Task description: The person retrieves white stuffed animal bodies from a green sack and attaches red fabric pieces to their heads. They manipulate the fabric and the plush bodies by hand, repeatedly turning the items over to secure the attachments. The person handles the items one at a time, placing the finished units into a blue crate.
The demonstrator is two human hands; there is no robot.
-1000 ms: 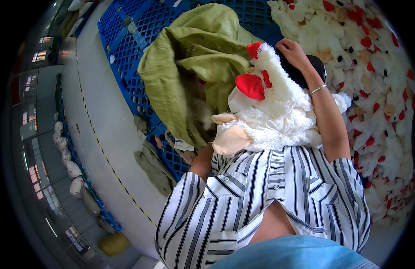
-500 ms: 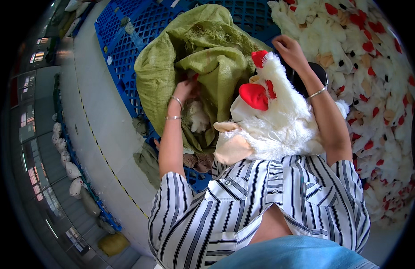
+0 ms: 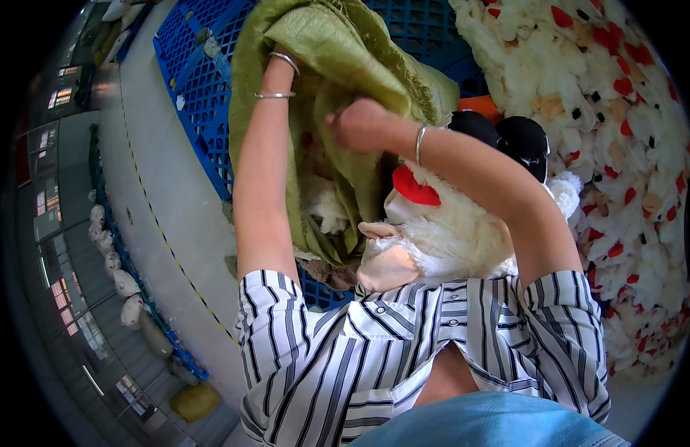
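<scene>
A green woven sack (image 3: 255,97) stands in front of me, its mouth gaping and its upper edge folded over. My left hand (image 3: 282,54) reaches under that fold, which hides its fingers. Over the sack's opening is my right hand (image 3: 358,125), curled closed and slightly blurred; whether it grips the sack cloth is unclear. White fluffy pieces (image 3: 326,205) show inside the sack. On my lap rests a white furry plush piece (image 3: 464,235) with a red felt part (image 3: 416,186) and beige patches (image 3: 390,268), partly covered by my right forearm.
A large heap of white plush pieces (image 3: 568,74) with red parts fills the right side. Blue plastic pallets (image 3: 200,112) lie under and behind the sack. Two black rounded shapes (image 3: 522,145) sit beyond my right forearm. Brownish cloth (image 3: 330,274) lies below the sack.
My left hand has moved up and under the sack's fold, raising the cloth. The right hand has swung left from beside the plush to the sack's opening. The plush's upright part has dropped.
</scene>
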